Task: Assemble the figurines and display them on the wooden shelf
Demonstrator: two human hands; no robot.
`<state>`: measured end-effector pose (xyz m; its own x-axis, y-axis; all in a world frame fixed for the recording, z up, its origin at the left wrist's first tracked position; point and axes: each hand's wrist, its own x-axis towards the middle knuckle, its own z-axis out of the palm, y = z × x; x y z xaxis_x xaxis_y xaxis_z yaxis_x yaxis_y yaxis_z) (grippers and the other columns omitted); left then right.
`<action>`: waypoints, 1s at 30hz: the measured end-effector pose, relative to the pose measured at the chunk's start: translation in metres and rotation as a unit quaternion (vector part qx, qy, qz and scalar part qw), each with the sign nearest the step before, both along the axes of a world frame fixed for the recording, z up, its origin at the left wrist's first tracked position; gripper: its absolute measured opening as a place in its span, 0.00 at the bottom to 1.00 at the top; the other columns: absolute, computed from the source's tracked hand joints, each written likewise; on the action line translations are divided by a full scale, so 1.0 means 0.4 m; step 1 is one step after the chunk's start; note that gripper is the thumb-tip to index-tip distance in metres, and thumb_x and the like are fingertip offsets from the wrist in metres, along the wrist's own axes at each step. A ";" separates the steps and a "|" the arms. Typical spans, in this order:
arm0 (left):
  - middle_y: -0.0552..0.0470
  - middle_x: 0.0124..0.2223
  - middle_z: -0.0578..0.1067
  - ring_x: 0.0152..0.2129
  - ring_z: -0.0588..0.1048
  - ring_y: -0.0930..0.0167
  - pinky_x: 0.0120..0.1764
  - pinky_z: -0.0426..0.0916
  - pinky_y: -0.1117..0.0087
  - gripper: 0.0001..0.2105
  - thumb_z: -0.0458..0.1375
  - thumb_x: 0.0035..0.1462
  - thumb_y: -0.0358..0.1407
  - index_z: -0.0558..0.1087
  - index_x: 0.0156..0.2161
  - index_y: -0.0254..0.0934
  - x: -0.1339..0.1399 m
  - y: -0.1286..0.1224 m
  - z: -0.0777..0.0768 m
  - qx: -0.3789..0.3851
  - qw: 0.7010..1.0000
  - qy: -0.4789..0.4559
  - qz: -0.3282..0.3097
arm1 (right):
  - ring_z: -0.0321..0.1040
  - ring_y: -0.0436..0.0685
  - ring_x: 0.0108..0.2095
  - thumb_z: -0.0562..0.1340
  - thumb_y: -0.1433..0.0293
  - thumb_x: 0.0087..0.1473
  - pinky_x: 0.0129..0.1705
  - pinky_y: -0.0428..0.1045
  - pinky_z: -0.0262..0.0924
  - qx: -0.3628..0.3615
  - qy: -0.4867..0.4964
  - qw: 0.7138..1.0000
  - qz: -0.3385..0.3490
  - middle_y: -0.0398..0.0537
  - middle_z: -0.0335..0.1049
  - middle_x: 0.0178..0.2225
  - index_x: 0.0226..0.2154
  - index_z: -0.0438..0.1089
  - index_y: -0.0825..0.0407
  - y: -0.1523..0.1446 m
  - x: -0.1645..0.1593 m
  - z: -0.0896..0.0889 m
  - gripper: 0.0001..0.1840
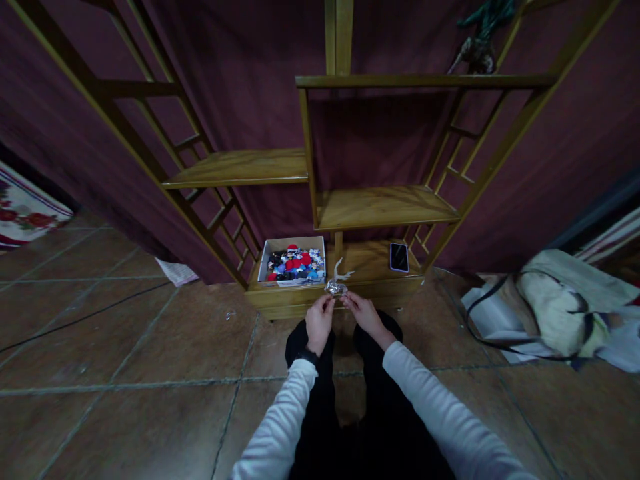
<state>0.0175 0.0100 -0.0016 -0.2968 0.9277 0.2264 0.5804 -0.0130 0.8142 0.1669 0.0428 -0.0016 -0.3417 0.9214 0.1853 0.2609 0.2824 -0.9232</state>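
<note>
We pinch the silver ornament at its lower edge between left hand and right hand, near the box; we grip lightly, keeping pressure off its thin prongs

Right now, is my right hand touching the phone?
Apart: the head view shows wooden shelf between your right hand and the phone.
</note>
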 end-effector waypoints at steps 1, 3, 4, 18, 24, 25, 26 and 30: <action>0.50 0.40 0.77 0.35 0.74 0.70 0.40 0.65 0.70 0.13 0.53 0.55 0.41 0.72 0.43 0.39 0.001 -0.001 0.002 0.000 1.000 0.003 -0.001 | 0.72 0.55 0.38 0.52 0.61 0.56 0.42 0.50 0.65 0.001 0.000 1.000 0.000 0.44 0.73 0.41 0.46 0.67 0.44 0.000 0.000 0.001 0.16; 0.50 0.41 0.76 0.36 0.74 0.70 0.41 0.65 0.70 0.13 0.53 0.56 0.41 0.72 0.43 0.39 0.001 -0.002 0.006 -0.001 1.000 0.008 -0.003 | 0.72 0.55 0.38 0.52 0.61 0.56 0.42 0.51 0.65 0.002 0.001 1.000 -0.001 0.44 0.73 0.41 0.46 0.67 0.44 -0.001 0.000 0.002 0.16; 0.50 0.41 0.76 0.36 0.74 0.70 0.41 0.65 0.71 0.13 0.53 0.56 0.41 0.72 0.43 0.39 0.002 -0.003 0.009 -0.003 1.000 0.012 -0.004 | 0.72 0.55 0.38 0.52 0.61 0.56 0.42 0.51 0.65 0.001 0.003 1.000 -0.001 0.44 0.73 0.41 0.46 0.66 0.44 -0.002 0.001 0.003 0.16; 0.48 0.41 0.76 0.34 0.74 0.68 0.37 0.64 0.70 0.14 0.51 0.57 0.42 0.72 0.44 0.40 0.000 -0.005 0.015 -0.021 0.998 0.052 -0.008 | 0.69 0.57 0.44 0.53 0.61 0.56 0.46 0.51 0.61 0.038 -0.005 0.999 0.011 0.45 0.72 0.43 0.46 0.67 0.45 -0.021 0.001 0.049 0.17; 0.48 0.40 0.77 0.34 0.74 0.68 0.38 0.64 0.70 0.13 0.51 0.57 0.41 0.72 0.43 0.40 -0.001 -0.001 0.020 -0.009 0.999 0.038 -0.001 | 0.70 0.57 0.42 0.55 0.59 0.54 0.45 0.52 0.62 0.018 0.013 1.000 0.001 0.45 0.73 0.42 0.47 0.67 0.46 -0.020 0.002 0.040 0.19; 0.48 0.40 0.76 0.35 0.74 0.68 0.38 0.65 0.70 0.13 0.50 0.57 0.41 0.72 0.43 0.40 -0.001 -0.001 0.023 -0.010 0.999 0.036 -0.001 | 0.70 0.57 0.40 0.54 0.59 0.55 0.44 0.52 0.62 0.008 0.021 1.000 0.005 0.45 0.73 0.41 0.47 0.67 0.46 -0.019 0.003 0.038 0.20; 0.48 0.40 0.76 0.35 0.74 0.68 0.38 0.65 0.70 0.12 0.50 0.57 0.40 0.72 0.43 0.40 0.000 -0.002 0.027 -0.011 0.999 0.034 -0.001 | 0.70 0.56 0.39 0.53 0.58 0.55 0.44 0.52 0.63 0.000 0.031 0.999 0.007 0.46 0.74 0.39 0.47 0.67 0.47 -0.018 0.004 0.034 0.20; 0.48 0.38 0.77 0.34 0.74 0.68 0.37 0.65 0.71 0.11 0.51 0.56 0.39 0.73 0.41 0.40 0.003 -0.004 0.041 -0.021 1.000 0.020 0.004 | 0.70 0.54 0.35 0.52 0.57 0.56 0.40 0.51 0.64 -0.015 0.069 0.997 0.001 0.46 0.74 0.36 0.45 0.69 0.49 -0.011 0.007 0.023 0.20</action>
<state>0.0189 0.0086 0.0149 -0.2949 0.9344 0.1997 0.6127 0.0246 0.7900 0.1699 0.0385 0.0074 -0.3165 0.9267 0.2028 0.1299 0.2541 -0.9584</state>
